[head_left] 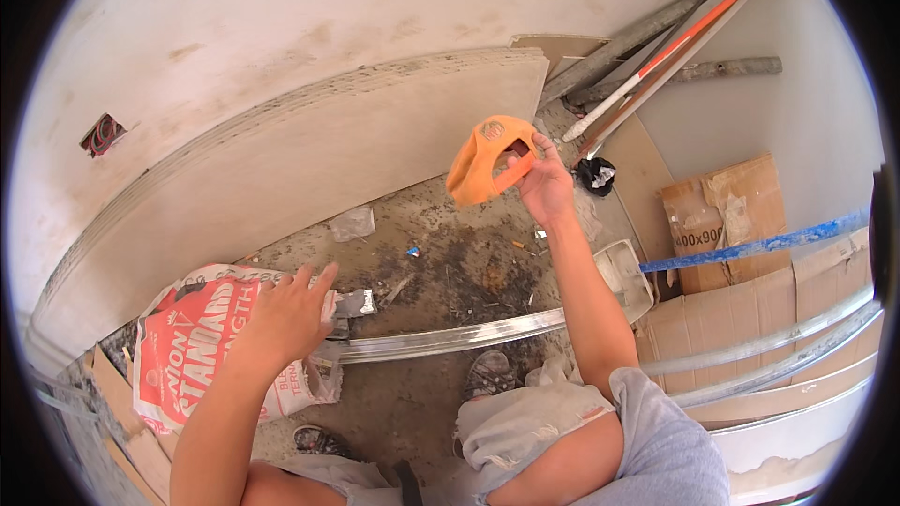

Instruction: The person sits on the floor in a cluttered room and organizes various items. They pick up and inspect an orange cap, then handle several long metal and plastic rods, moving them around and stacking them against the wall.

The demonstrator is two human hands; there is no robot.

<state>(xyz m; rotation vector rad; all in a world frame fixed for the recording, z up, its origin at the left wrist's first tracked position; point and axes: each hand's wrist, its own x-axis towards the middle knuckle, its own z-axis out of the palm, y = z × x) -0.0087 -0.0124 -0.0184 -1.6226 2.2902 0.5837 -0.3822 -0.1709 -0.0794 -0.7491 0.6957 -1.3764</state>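
An orange cap [476, 167] is held up in front of the leaning boards, and my right hand [547, 187] grips it by the strap edge beside its back opening. My left hand [284, 314] has its fingers stretched out over a red and white paper sack [192, 356]. Whether that hand touches the sack I cannot tell. Close to its fingertips is a small silver and black wrapper [354, 303]. A shiny metal channel [459, 333] lies across the floor below my hands.
Large flat boards [375, 131] lean on the wall, near an open socket box [102, 135]. Poles and an orange-white bar [684, 28] stand at the far right. A cardboard box [741, 197], blue bar [759, 248] and pale tray [623, 276] are on the right. Debris litters the floor.
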